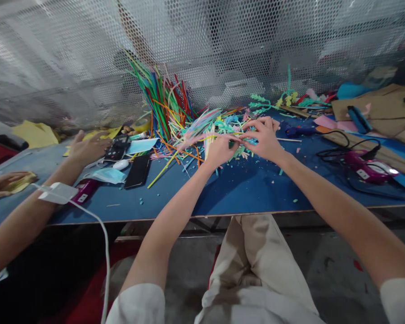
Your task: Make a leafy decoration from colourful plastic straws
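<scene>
Bare blue tabletop [243, 189] free near front edge. Heap of coloured foam strips [175, 117] blocks centre-back; black phone [137, 171] and co-worker's arm [54, 180] crowd left, tangled black cable [354, 153] w/ magenta glue gun [367, 170] right.

bench [249, 189]: blue | strips pile [175, 112]: green, red, orange, yellow, teal, pink | phone [138, 171]: black | glue gun [367, 168]: magenta, black cord | paper sheet [35, 133]: yellow | screen [222, 45]: grey, perforated dot pattern | trousers [256, 265]: beige

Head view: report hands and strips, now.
Left hand and right hand meet over the strip pile, fingers pinching a thin piece. Co-worker's hand rests left by the phones, apart.
</scene>
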Motion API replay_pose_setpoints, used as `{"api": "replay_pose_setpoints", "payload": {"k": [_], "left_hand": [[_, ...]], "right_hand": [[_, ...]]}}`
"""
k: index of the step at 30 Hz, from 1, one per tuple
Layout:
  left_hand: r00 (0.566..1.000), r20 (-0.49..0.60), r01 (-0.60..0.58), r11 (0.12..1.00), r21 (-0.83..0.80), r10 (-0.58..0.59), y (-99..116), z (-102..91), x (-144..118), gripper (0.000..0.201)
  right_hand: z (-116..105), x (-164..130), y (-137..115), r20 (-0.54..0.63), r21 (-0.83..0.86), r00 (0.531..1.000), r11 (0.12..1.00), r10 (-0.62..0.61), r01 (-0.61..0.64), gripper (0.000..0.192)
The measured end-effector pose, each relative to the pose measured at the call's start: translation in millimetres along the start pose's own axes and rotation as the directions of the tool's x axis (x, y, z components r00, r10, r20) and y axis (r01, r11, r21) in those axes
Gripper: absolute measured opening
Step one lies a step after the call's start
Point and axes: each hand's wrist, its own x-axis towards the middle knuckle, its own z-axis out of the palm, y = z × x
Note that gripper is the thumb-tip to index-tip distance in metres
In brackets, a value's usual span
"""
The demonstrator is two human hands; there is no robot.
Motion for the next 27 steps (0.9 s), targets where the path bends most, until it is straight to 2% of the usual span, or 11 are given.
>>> {"api": "replay_pose_setpoints", "payload": {"k": [3, 6, 9, 12, 16, 20, 27], "left_hand": [[0.999, 0.033, 0.024, 0.987, -0.162, -0.019, -4, -0.9, 1, 0.024], [0.985, 0.145, 0.134, 0.932, -0.337, -0.089, -8, -2.6, 2, 0.030], [0.931, 0.291, 0.339, 0.813, -0.474, -0.218, -10, -2.8, 2, 0.027], [0.876, 0.369, 0.479, 0.651, -0.589, -0.310, -11, -1.2, 3, 0.020], [0.849, 0.398, 0.528, 0.532, -0.661, -0.348, -13, -0.5, 4, 0.022], [0.810, 0.456, 0.586, 0.484, -0.650, -0.368, -10, -4.0, 5, 0.032], [0.843, 0.390, 0.535, 0.504, -0.678, -0.371, -3, -1.1, 1, 0.032]], "right_hand": [[2, 0, 2, 0.018, -0.016, 0.999, 0.999, -0.035, 0.035, 0.018], [2, 0, 3, 0.042, -0.022, 0.998, 0.998, -0.056, 0.057, 0.019], [0, 1, 4, 0.076, -0.024, 0.994, 0.997, -0.075, 0.077, 0.022], [-3, 1, 5, 0.095, -0.029, 0.992, 0.996, -0.080, 0.083, 0.026], [-4, 1, 7, 0.088, -0.042, 0.993, 0.996, -0.077, 0.081, 0.027], [-3, 1, 10, 0.078, -0.048, 0.994, 0.996, -0.073, 0.077, 0.025], [-1, 2, 9, 0.035, -0.041, 0.996, 0.995, -0.088, 0.089, 0.024]]}}
